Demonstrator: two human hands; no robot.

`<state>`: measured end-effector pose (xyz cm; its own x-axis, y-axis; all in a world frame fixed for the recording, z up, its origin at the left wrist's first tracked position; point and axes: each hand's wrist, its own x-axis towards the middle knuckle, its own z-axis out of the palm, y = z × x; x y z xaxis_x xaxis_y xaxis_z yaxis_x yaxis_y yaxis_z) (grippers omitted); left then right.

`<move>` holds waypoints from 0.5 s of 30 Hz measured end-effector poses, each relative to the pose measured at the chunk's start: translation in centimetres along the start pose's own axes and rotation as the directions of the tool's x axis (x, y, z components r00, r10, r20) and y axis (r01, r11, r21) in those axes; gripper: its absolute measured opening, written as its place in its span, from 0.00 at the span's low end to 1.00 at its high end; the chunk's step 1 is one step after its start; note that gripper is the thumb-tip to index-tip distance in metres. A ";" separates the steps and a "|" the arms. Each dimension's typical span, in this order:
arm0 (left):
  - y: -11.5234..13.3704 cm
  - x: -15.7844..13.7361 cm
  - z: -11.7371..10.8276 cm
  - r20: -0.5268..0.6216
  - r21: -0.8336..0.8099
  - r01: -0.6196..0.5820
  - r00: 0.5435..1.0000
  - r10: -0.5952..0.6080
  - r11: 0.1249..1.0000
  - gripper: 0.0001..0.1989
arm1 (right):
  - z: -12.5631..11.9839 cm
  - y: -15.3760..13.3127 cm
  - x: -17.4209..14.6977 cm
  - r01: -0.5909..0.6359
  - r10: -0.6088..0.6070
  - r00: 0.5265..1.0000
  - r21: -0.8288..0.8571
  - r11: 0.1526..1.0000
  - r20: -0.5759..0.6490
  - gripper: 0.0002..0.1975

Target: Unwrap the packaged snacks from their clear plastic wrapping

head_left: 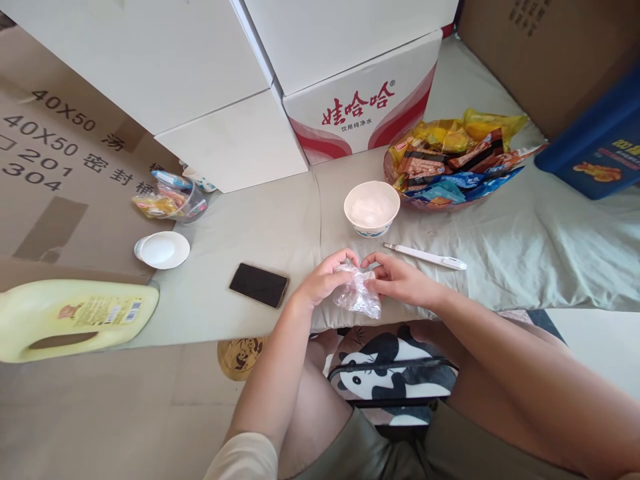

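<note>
Between both hands is a crumpled clear plastic bag [361, 299], close to the front edge of the cloth-covered surface [200, 320]. My left hand [327, 275] pinches its left side. My right hand [395, 277] grips the right side with curled fingers. What the bag holds, if anything, I cannot make out. Just beyond the hands stands a white paper bowl [372, 208] with whitish, translucent material inside. A white utility knife [425, 256] lies to the right of the bowl. To the left of my hands a dark phone [259, 285] lies flat.
A basket of wrapped snacks [455, 163] is at the back right, beside a blue container [595, 147]. On the left are a tipped white bowl [163, 251], a clear cup of packets [193, 203] and a yellow jug [80, 317]. Cartons [365, 100] line the back.
</note>
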<state>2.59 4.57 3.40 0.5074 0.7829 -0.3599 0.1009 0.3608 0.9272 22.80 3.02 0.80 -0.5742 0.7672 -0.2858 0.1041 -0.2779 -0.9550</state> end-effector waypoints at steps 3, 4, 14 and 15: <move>0.1 0.0 0.1 0.001 0.018 0.025 1.000 -0.025 1.000 0.16 | 0.1 0.1 0.0 0.038 -0.039 0.999 -0.061 0.997 -0.011 0.19; 0.2 -0.1 0.2 0.013 0.033 0.038 0.999 -0.039 0.999 0.17 | 0.1 0.1 -0.1 0.050 -0.050 0.999 -0.081 0.996 -0.006 0.19; 0.5 -0.3 0.0 0.025 0.196 0.104 0.993 -0.111 0.975 0.16 | 0.2 0.1 -0.2 0.068 -0.067 0.998 -0.165 0.984 0.012 0.18; 0.5 -0.4 -0.1 0.027 0.205 0.106 0.993 -0.114 0.973 0.16 | 0.2 0.1 -0.1 0.066 -0.065 0.998 -0.171 0.983 0.012 0.18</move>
<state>2.38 4.50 4.02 0.5153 0.7228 -0.4605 0.3275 0.3305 0.8852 22.76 2.79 0.79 -0.5897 0.7764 -0.2225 0.2036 -0.1237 -0.9712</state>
